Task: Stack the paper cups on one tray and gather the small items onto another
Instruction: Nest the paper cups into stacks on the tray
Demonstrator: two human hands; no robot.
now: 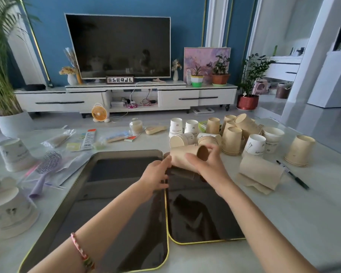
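Two dark, gold-rimmed trays lie side by side on the table, a left tray [114, 194] and a right tray [205, 223]. Over the gap at their far ends I hold a sideways stack of brown paper cups [182, 157]. My right hand [207, 164] grips it near its bottom end. My left hand [156, 177] touches its open end. Several loose brown and white cups [231, 140] stand or lie behind the right tray. More white cup stacks [14, 154] stand at the far left.
A purple hairbrush [45, 170], plastic bags, packets and sticks [118, 137] lie behind and left of the left tray. A roll of brown paper [259, 174] and a black pen [292, 174] lie right of the trays. A TV cabinet stands beyond the table.
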